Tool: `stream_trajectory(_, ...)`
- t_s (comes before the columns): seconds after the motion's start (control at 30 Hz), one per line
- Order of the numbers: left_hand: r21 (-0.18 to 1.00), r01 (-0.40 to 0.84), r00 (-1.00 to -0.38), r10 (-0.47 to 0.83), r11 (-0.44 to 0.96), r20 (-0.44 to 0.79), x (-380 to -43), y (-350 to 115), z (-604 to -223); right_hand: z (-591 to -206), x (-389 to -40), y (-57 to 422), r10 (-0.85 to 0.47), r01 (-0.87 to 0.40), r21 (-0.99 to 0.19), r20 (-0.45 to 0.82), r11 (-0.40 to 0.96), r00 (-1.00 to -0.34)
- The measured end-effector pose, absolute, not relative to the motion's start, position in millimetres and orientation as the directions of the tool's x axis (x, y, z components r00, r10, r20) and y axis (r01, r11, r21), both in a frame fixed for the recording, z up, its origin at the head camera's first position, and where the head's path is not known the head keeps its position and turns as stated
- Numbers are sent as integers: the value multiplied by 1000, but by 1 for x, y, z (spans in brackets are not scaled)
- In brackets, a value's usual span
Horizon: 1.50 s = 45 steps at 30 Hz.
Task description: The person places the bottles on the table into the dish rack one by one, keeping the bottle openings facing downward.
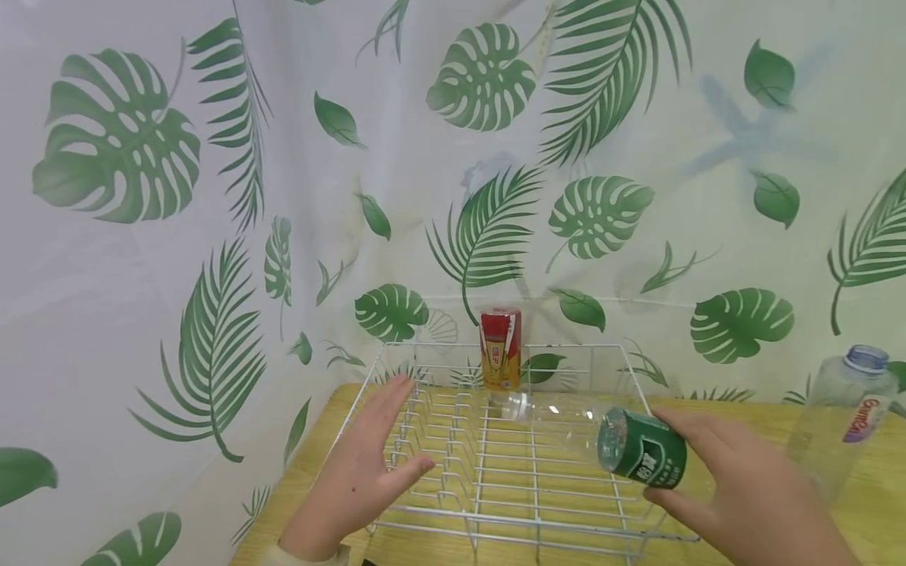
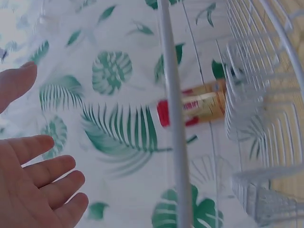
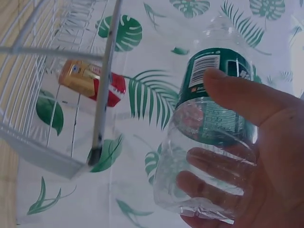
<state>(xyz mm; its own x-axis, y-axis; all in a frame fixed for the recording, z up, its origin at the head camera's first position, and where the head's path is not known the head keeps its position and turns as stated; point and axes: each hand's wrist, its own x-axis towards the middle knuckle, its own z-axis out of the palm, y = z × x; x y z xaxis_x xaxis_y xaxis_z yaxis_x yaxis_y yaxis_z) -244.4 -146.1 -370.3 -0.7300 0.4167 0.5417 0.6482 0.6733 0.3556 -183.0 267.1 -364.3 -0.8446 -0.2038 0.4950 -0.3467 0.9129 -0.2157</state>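
My right hand (image 1: pixel 750 472) grips a clear plastic bottle (image 1: pixel 640 452) around its green label, tilted with its neck pointing left over a white wire dish rack (image 1: pixel 538 521). In the right wrist view the thumb lies across the label (image 3: pixel 204 61) and the fingers show through the clear plastic. My left hand (image 1: pixel 364 468) is at the left side of the rack, its fingers extended and thumb apart, holding nothing. A red and gold can (image 1: pixel 501 350) stands upright at the back of the rack, behind the bottle's neck.
A larger clear bottle (image 1: pixel 842 424) with a blue cap ring and a red and white label stands on the wooden table (image 1: pixel 767 420) at the right. A leaf-patterned curtain (image 1: pixel 602 259) hangs behind the rack and along the left. Upright wire dividers (image 1: pixel 453 464) line the rack's left half.
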Motion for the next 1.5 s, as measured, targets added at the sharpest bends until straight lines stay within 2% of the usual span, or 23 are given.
stream_trajectory(0.13,185,740,-601,514,646,612,-233,-126,-368,-370,-179,257,-319,-456,-56,640,888,-699)
stream_trajectory(0.2,124,775,-541,548,620,638,-228,-117,-367,-372,-179,253,-364,-492,-5,665,871,-652)
stream_trajectory(0.4,-54,842,-361,635,537,683,-214,-91,-361,-374,-177,240,-449,-550,89,692,830,-565)
stream_trajectory(0.53,-147,853,-290,688,501,665,-207,-72,-363,-378,-176,229,-476,-571,124,709,811,-521)
stream_trajectory(0.63,-182,843,-291,713,507,638,-204,-61,-369,-381,-174,222,-491,-581,145,714,801,-498)
stream_trajectory(0.77,-197,826,-323,730,528,602,-202,-52,-376,-386,-173,215,-515,-594,158,698,789,-497)
stream_trajectory(1.03,-240,824,-300,754,513,585,-201,-46,-386,-390,-169,207,-515,-589,125,649,798,-560)
stream_trajectory(1.23,-217,844,-295,763,491,576,-201,-44,-388,-390,-168,206,-521,-596,120,639,794,-565)
stream_trajectory(1.5,-162,855,-344,773,493,533,-199,-46,-387,-390,-166,204,-519,-595,115,636,795,-571)
